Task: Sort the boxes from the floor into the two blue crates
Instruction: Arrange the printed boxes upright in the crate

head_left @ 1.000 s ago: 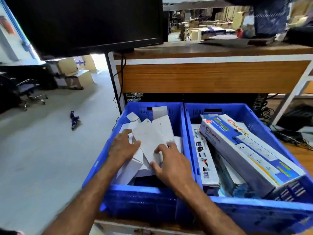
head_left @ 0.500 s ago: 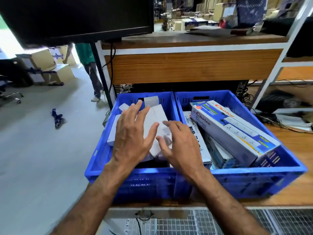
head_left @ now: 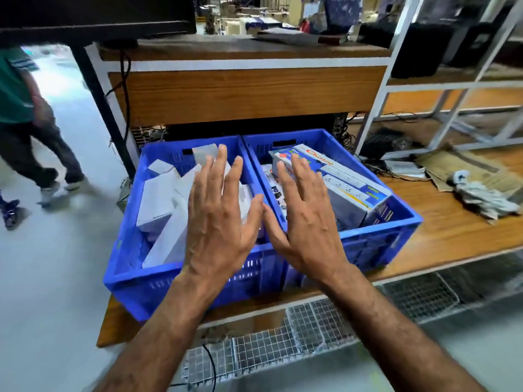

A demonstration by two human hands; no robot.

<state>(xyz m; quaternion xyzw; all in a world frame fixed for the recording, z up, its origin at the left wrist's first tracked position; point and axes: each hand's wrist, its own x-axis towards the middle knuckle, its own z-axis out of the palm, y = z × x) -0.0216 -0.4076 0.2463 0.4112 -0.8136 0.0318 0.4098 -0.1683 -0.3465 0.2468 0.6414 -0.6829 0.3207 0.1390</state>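
Observation:
Two blue crates stand side by side on a low wooden shelf. The left crate [head_left: 127, 250] holds several plain white boxes [head_left: 158, 205]. The right crate [head_left: 396, 224] holds printed blue-and-white boxes [head_left: 348, 188] marked Choice. My left hand [head_left: 218, 216] hovers above the left crate with fingers spread and straight, holding nothing. My right hand [head_left: 302, 216] hovers over the divide between the crates, fingers straight, empty too. The hands hide part of the boxes under them.
A wooden shelf board [head_left: 243, 94] overhangs the crates at the back. A person [head_left: 25, 131] walks by on the grey floor at left. Crumpled cloth [head_left: 481, 193] and cardboard lie on the shelf at right. A wire mesh panel [head_left: 283, 335] lies below the shelf front.
Both hands let go of the white boxes and lifted up out of the left crate, fingers spreading. The view pulled back and turned right. A person walked in at left.

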